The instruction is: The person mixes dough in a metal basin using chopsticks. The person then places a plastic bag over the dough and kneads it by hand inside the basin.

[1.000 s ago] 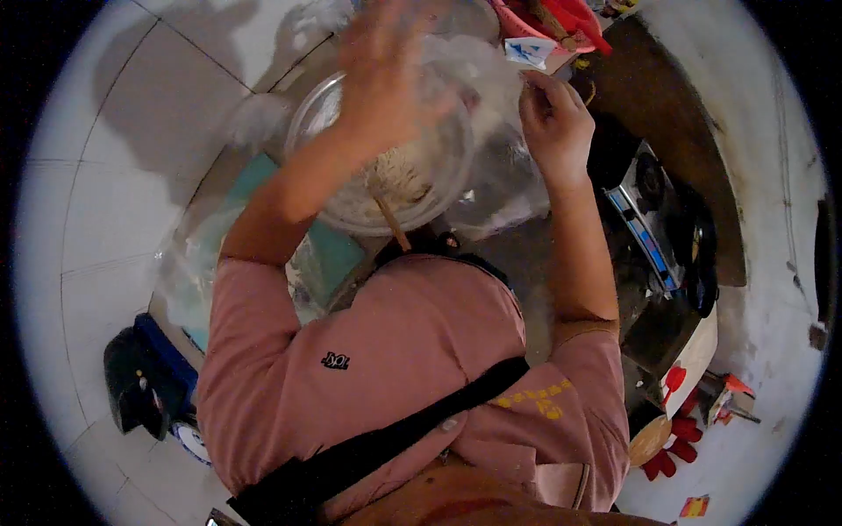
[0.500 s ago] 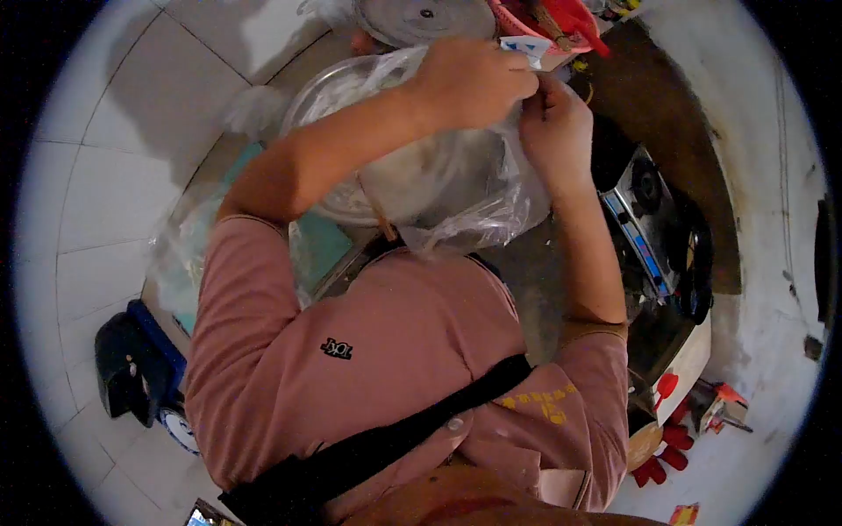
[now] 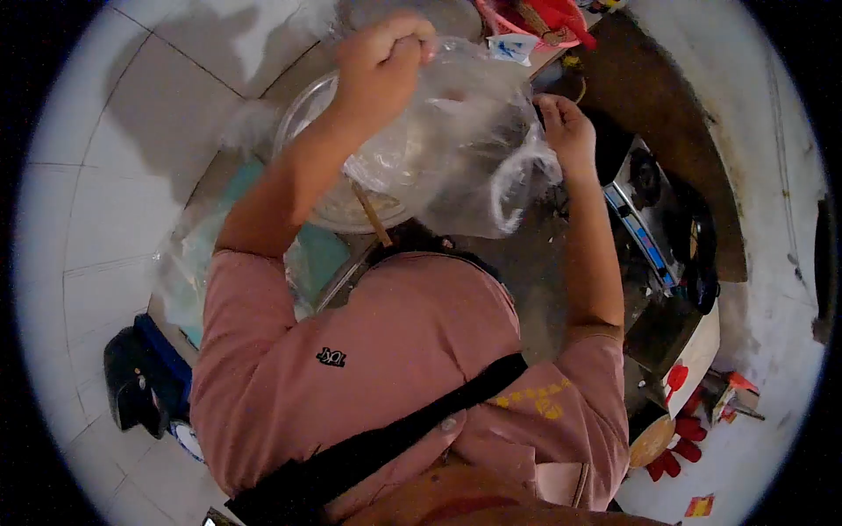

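Observation:
A clear plastic bag (image 3: 478, 114) is stretched between my two hands, loose and crumpled along its lower right part. My left hand (image 3: 381, 70) is closed in a fist on the bag's upper left edge. On the right side, my right hand (image 3: 570, 131) pinches the bag's other edge. Below the bag stands a wide round basin (image 3: 294, 131), partly covered by the plastic and my left forearm; its contents are blurred. A wooden stick (image 3: 373, 215) leans out over the near rim of the basin. Near the bag's top lies a white packet with blue marks (image 3: 513, 48).
A pink basket (image 3: 491, 17) with red items stands at the top, beside a round metal lid (image 3: 421, 13). To the right is a gas stove (image 3: 645, 210). A green sheet under plastic (image 3: 320, 259) lies left, with a dark cap-like object (image 3: 132, 373) farther down.
My hands were close together near the packet. My left hand has moved left and my right hand slightly down, spreading the plastic bag out between them.

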A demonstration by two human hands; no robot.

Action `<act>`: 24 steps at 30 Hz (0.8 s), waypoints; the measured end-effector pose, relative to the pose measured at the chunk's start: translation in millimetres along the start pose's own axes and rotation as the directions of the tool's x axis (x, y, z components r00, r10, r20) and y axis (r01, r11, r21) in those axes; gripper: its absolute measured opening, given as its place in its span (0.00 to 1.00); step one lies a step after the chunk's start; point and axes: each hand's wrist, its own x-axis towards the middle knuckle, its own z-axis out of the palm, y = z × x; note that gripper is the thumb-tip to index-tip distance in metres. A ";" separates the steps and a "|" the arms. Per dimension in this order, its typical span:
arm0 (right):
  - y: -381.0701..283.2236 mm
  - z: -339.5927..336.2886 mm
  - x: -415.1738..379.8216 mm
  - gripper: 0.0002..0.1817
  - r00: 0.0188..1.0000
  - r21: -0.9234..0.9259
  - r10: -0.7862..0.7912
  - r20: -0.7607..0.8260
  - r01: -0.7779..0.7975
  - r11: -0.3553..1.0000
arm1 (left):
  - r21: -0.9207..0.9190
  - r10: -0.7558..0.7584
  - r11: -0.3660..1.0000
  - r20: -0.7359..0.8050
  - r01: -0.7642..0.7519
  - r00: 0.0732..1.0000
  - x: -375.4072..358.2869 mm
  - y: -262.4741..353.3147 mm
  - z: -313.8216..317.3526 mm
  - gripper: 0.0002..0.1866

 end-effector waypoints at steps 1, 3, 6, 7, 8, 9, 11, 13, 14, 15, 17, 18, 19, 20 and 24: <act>-4.5 -3.9 0.4 0.21 0.999 0.124 0.012 0.035 -0.016 0.992 | 0.075 -0.006 0.997 0.018 0.005 1.000 0.5 -3.2 1.3 0.09; -41.0 -17.5 -5.4 0.19 0.997 0.446 -0.077 0.003 0.068 0.893 | -0.031 0.022 0.999 0.035 -0.021 0.999 0.7 -12.9 4.2 0.08; -59.3 6.3 -9.0 0.15 0.916 0.087 -0.363 -0.169 0.381 0.920 | -0.150 -0.029 0.988 0.045 0.035 0.999 -2.4 -10.6 6.5 0.08; -62.0 13.1 -11.6 0.14 0.925 -0.010 -0.359 -0.122 0.361 0.933 | -0.183 -0.058 0.981 0.048 0.066 0.997 -4.1 -6.9 7.4 0.08; -64.7 19.9 -14.2 0.14 0.932 -0.108 -0.354 -0.074 0.346 0.932 | -0.206 -0.079 0.975 0.040 0.086 0.996 -4.9 -4.2 8.6 0.08; -68.6 24.3 -17.5 0.16 0.977 -0.040 -0.207 0.047 0.209 0.977 | -0.227 -0.098 0.969 0.032 0.103 0.995 -5.5 -2.0 8.4 0.08; -67.7 26.2 -19.5 0.16 0.990 -0.001 -0.040 0.133 0.040 0.999 | -0.210 -0.140 0.968 0.020 0.141 0.990 -2.3 -0.2 5.7 0.08; -63.4 30.0 -23.2 0.17 0.994 0.344 -0.103 0.033 0.086 0.935 | -0.134 -0.202 0.970 0.008 0.202 0.979 -3.3 1.5 -1.3 0.08; -62.5 32.0 -26.0 0.17 0.993 0.501 -0.116 -0.027 0.113 0.858 | -0.112 -0.185 0.976 0.026 0.186 0.982 -3.2 -0.1 -3.8 0.08; -77.0 22.5 -33.2 0.21 0.996 0.587 -0.091 0.017 0.064 0.807 | -0.092 -0.163 0.982 0.043 0.167 0.986 -0.7 -1.8 -3.8 0.09; -93.9 17.2 -52.5 0.24 0.967 0.294 -0.241 -0.085 0.256 0.921 | -0.094 -0.142 0.985 0.046 0.146 0.989 0.6 -0.1 -0.8 0.09; -103.1 16.4 -61.2 0.26 0.939 0.129 -0.324 -0.116 0.337 0.933 | -0.112 -0.146 0.982 0.031 0.149 0.989 -0.1 2.4 4.3 0.09; -118.2 16.6 -68.5 0.25 0.909 -0.078 -0.388 -0.154 0.380 0.922 | -0.131 -0.153 0.979 0.018 0.154 0.988 -1.9 4.4 7.7 0.08; -113.2 20.0 -68.0 0.24 0.906 -0.155 -0.386 -0.177 0.361 0.919 | -0.121 -0.150 0.981 0.046 0.154 0.988 -4.4 7.7 7.1 0.09; -91.6 16.3 -56.6 0.16 0.915 -0.215 -0.350 -0.201 0.307 0.927 | 0.001 -0.126 0.992 0.100 0.126 0.987 -1.5 10.3 1.8 0.09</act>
